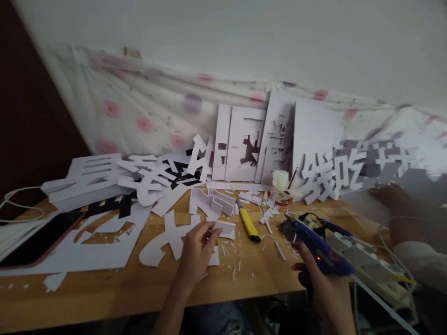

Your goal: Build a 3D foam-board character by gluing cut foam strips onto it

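My left hand (198,249) is closed, thumb and fingertips pinching the left end of a small folded white board strip (226,230). Beneath and left of it lies a white cut-out character (171,237), partly hidden by the hand. My right hand (319,284) grips a blue hot glue gun (323,253), whose small red light is lit and whose nozzle points left over the table. Between my hands rests a yellow utility knife (248,224). Just behind the strip stand bent white board pieces (213,202).
Cut white sheets (246,144) lean against the curtain-covered wall. A paper cup (281,195) holds whitish sticks. A phone (42,239) lies at left. At right are a power strip (370,265), cables, upright cut-out characters (317,177) and another person's hand (387,195). Scraps litter the table.
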Action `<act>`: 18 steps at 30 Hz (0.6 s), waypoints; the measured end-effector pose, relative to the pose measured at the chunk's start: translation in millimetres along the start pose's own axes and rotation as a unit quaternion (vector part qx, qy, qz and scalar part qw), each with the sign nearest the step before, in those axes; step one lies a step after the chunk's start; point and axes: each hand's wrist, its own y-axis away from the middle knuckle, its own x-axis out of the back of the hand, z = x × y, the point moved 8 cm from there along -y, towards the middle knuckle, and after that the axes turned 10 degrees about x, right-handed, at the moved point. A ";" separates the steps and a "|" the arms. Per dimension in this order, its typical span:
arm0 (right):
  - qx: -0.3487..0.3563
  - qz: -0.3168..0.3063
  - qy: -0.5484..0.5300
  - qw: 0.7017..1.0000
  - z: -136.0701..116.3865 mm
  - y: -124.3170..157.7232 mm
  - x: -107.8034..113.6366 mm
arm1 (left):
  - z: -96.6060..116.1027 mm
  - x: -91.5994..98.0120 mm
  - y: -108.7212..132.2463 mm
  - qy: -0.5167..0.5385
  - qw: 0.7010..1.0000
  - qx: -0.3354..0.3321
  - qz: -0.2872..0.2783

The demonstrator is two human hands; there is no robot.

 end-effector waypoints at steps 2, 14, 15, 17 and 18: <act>0.041 -0.013 -0.083 0.996 -20.0 14.5 -6.7 | 13.2 2.1 3.2 -0.012 0.999 -0.043 0.016; 0.118 -0.232 -0.038 0.965 -52.7 71.1 -57.8 | 75.3 24.2 43.2 -0.132 0.931 -0.293 0.172; 0.119 -0.247 -0.033 0.961 -52.7 71.3 -58.9 | 77.1 23.8 44.2 -0.132 0.931 -0.294 0.171; 0.112 -0.259 -0.022 0.959 -49.7 71.2 -59.6 | 79.8 23.7 45.5 -0.125 0.932 -0.296 0.167; 0.108 -0.259 -0.014 0.960 -47.3 71.0 -59.4 | 80.6 24.0 46.0 -0.122 0.932 -0.297 0.166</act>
